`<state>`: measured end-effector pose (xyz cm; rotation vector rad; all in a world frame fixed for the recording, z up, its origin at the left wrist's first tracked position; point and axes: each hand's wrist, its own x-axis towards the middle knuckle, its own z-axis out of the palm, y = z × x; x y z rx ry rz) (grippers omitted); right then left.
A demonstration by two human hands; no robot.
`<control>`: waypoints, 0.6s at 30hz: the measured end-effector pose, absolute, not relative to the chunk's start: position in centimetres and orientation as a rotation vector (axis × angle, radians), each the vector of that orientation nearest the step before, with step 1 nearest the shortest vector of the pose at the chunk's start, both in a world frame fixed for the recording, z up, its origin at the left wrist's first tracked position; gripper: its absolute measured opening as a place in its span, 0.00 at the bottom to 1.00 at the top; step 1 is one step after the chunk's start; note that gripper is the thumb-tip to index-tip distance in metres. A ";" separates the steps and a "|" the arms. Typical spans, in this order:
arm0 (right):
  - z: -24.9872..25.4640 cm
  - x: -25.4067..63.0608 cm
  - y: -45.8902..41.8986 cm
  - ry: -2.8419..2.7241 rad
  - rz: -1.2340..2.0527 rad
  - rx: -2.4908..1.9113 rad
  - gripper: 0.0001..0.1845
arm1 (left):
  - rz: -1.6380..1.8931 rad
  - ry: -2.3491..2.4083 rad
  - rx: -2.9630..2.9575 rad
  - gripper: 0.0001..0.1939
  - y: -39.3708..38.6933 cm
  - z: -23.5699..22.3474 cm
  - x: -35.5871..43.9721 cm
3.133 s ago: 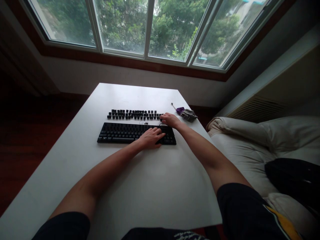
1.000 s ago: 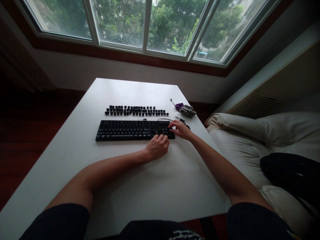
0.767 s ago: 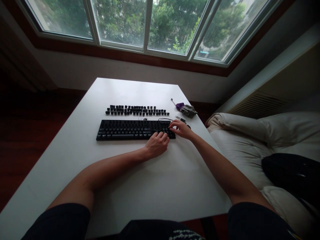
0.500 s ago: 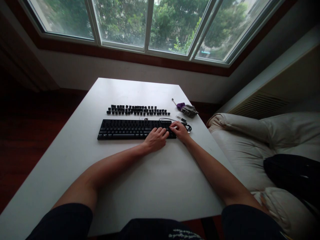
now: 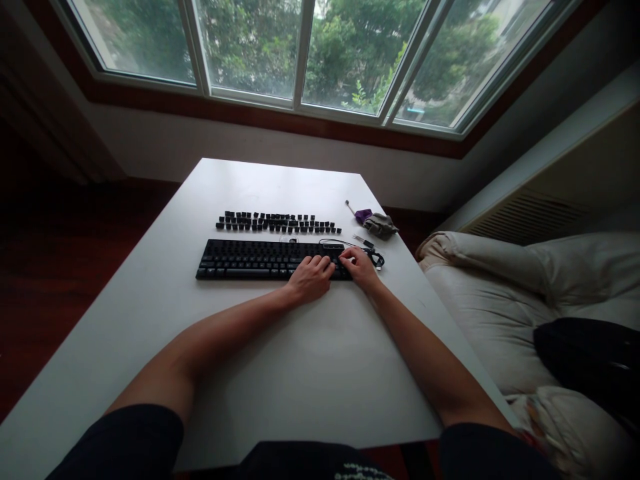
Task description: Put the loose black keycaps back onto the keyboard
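A black keyboard (image 5: 250,260) lies flat on the white table (image 5: 320,373). My left hand (image 5: 310,279) rests over its right part, fingers bent onto the keys and closed at the front edge. My right hand (image 5: 359,265) is at the number pad on the right end, with thumb and forefinger pinched together at a keycap. The keycap itself is too small and covered to make out clearly. Behind the keyboard, loose black keycaps (image 5: 280,223) stand in long rows. Bare switches seem to show along the keyboard's back rows.
A coiled black cable (image 5: 379,259) and a small tool with a black handle (image 5: 367,244) lie beyond my right hand. Farther back are a grey and purple cloth (image 5: 381,227) and a thin brush (image 5: 349,205). A small clear dish (image 5: 291,239) sits behind the keyboard. A sofa (image 5: 480,313) stands right.
My right hand has come from the keycap rows to the number pad and closed into a pinch. The front row reaches farther right. My left hand slid off the keys, then back on.
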<state>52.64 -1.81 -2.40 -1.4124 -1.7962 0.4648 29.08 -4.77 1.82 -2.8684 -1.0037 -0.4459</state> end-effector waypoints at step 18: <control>-2.9 52.0 -2.5 -1.641 0.453 -1.450 0.13 | -0.450 -0.986 -2.867 0.22 -4.6 2.0 28.8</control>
